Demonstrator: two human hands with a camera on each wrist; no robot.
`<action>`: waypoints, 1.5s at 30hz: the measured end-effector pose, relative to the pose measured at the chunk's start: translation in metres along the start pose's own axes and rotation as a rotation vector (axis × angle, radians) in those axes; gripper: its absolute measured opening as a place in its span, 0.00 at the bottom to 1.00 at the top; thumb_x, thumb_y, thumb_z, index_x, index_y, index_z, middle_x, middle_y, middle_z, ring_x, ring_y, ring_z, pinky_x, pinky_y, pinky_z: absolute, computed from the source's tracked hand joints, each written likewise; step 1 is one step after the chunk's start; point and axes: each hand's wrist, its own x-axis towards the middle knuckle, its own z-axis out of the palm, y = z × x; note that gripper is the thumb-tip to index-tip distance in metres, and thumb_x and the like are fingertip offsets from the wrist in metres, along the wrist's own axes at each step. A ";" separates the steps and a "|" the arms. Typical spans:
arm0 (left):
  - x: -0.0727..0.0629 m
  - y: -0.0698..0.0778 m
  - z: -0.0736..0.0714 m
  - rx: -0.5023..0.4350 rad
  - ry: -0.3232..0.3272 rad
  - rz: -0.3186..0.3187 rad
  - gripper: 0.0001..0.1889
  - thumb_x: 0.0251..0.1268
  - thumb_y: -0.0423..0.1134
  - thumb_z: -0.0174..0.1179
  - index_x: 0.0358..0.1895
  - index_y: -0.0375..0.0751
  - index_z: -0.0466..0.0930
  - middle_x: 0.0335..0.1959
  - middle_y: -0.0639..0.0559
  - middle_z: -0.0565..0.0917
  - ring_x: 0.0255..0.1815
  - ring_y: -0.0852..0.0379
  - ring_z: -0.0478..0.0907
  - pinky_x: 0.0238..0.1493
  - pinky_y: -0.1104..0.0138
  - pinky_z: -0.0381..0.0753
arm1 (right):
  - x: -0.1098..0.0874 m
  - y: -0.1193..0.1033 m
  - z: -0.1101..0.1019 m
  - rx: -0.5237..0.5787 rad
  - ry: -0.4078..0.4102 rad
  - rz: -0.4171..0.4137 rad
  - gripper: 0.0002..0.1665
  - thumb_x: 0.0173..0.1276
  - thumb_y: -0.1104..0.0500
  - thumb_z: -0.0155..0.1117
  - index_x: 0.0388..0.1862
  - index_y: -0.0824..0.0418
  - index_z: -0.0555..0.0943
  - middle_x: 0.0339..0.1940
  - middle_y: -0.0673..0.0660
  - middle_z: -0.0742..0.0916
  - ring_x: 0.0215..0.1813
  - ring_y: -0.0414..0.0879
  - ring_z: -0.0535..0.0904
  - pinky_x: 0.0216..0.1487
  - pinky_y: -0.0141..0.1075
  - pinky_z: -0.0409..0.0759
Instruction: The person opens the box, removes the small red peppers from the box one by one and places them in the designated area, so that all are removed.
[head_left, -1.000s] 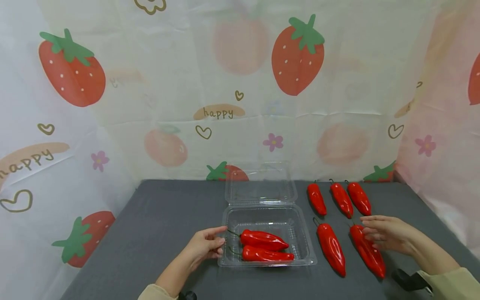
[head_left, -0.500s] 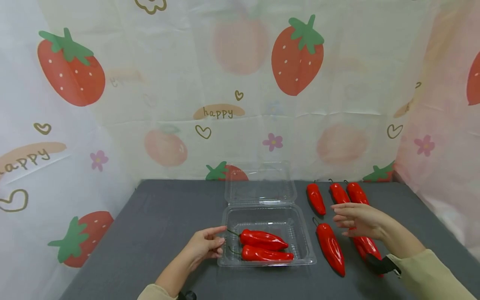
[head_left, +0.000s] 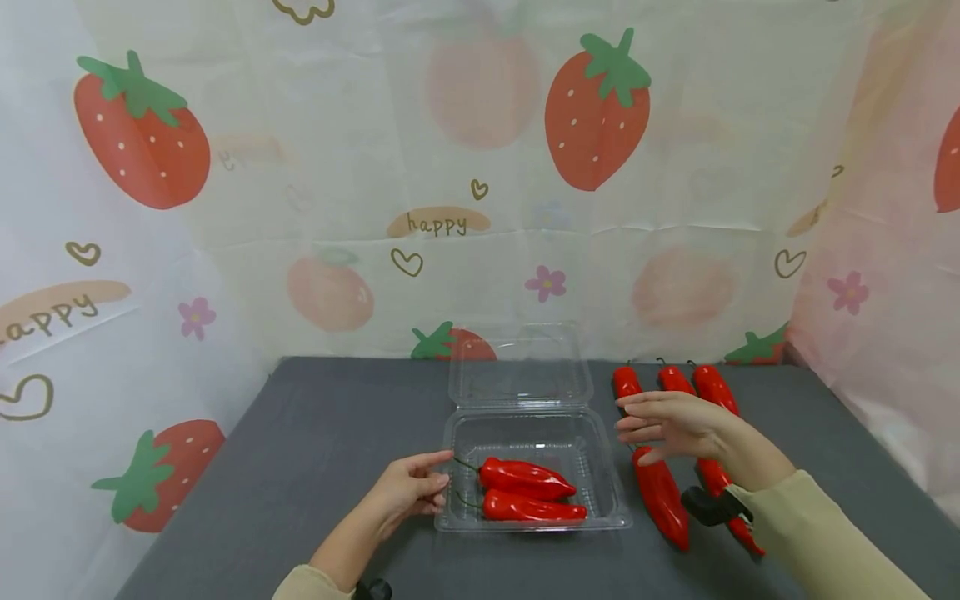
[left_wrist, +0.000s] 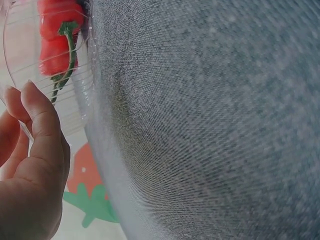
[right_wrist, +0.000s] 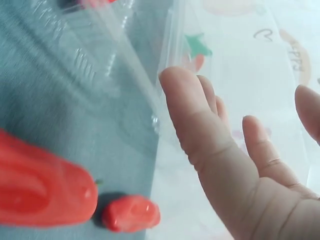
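Observation:
A clear plastic box (head_left: 611,467) with its lid raised at the back stands in mid-table. Two red peppers (head_left: 525,478) with green stems lie in it, side by side. My left hand (head_left: 401,496) holds the box's left rim between thumb and fingers; the same hand (left_wrist: 37,155) shows close to the rim in the left wrist view. My right hand (head_left: 678,425) hovers right of the box with fingers extended and nothing in them. Beneath it lies a red pepper (head_left: 663,500), its upper end partly hidden. A second pepper (head_left: 711,475) is partly covered by the wrist.
Along the back right lie more red peppers (head_left: 716,388), some partly behind my right hand. The clear lid (head_left: 521,375) leans up near the fruit-printed backdrop (head_left: 337,167). Grey cloth (head_left: 337,417) covers the table left of the box.
My right hand has moved left, from over the outer right pepper toward the box, with nothing in it. My left hand stays at the box rim. The peppers and box keep their places.

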 end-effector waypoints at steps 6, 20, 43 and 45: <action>0.001 0.000 0.000 0.008 0.000 0.003 0.26 0.69 0.25 0.54 0.68 0.22 0.62 0.26 0.53 0.76 0.23 0.63 0.76 0.27 0.71 0.79 | 0.014 -0.008 0.013 -0.017 -0.005 0.015 0.40 0.74 0.55 0.56 0.75 0.72 0.53 0.65 0.70 0.74 0.60 0.57 0.75 0.52 0.53 0.78; 0.002 0.001 0.000 0.023 0.002 -0.003 0.26 0.70 0.25 0.54 0.68 0.23 0.62 0.25 0.53 0.76 0.23 0.63 0.76 0.28 0.71 0.80 | 0.040 -0.013 0.034 -0.059 -0.071 0.038 0.38 0.72 0.58 0.58 0.74 0.71 0.56 0.66 0.73 0.72 0.62 0.61 0.74 0.50 0.54 0.79; 0.001 0.000 0.000 0.018 -0.003 0.007 0.26 0.69 0.25 0.54 0.68 0.23 0.62 0.26 0.53 0.76 0.23 0.63 0.76 0.27 0.71 0.80 | 0.090 -0.010 0.065 -0.154 -0.149 0.189 0.33 0.71 0.60 0.60 0.71 0.67 0.65 0.64 0.70 0.75 0.60 0.62 0.75 0.49 0.63 0.76; 0.001 0.000 -0.001 0.019 -0.003 0.006 0.26 0.69 0.25 0.54 0.68 0.23 0.62 0.26 0.53 0.76 0.23 0.63 0.76 0.27 0.71 0.80 | 0.094 -0.009 0.069 -0.179 -0.163 0.205 0.32 0.70 0.60 0.60 0.71 0.66 0.66 0.63 0.69 0.76 0.59 0.61 0.77 0.47 0.62 0.78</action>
